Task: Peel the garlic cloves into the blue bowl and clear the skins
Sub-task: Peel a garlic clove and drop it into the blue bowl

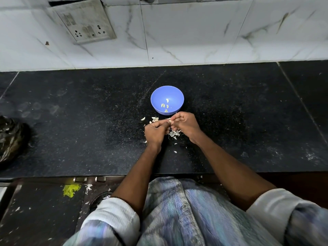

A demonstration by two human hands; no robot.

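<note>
The blue bowl (156, 96) stands on the black counter (88, 121) and holds several peeled garlic cloves (165, 105). Just in front of it, my left hand (155, 133) and my right hand (186, 126) meet with fingers curled. Between their fingertips they pinch a small garlic clove (170, 121). A heap of white garlic skins (174, 133) lies on the counter under and between the hands. More skins (154, 119) and one loose piece (143, 118) lie by the bowl's near rim.
A dark crumpled plastic bag (10, 139) sits at the counter's left edge. White tiled wall with a socket plate (85, 23) rises behind the counter. Skin scraps and a yellow cloth (71, 189) lie on the floor below the front edge.
</note>
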